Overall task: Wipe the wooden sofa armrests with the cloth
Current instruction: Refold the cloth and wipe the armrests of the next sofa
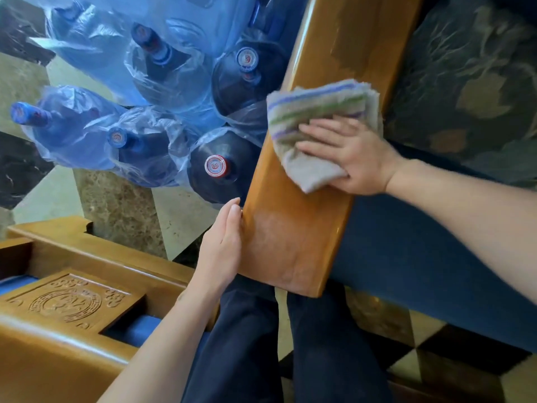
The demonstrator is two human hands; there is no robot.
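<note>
right hand (353,157): lies palm down on the cloth (316,126), fingers spread and nearly straight; the grip is released, pressing rather than clasping, with the heel of the hand at the cloth's near edge.
cloth: folded, pale with green and purple stripes; it rests flat across the top of the wooden armrest (293,228), its left edge overhanging the armrest's outer side.
left hand (222,245): fingers extended and held together, laid along the outer edge of the armrest near its front end; the grip is released, touching the wood only, holding nothing.
wooden armrest: glossy orange-brown plank running away from the viewer; a duller patch shows near its front end, and another far beyond the cloth.
seat cushion (406,242): blue, just beside the armrest on its right.
water bottles (162,117): large, blue, several wrapped in clear plastic, standing on the floor to the left of the armrest.
carved wooden furniture (69,301): lower left, apart from the armrest.
</note>
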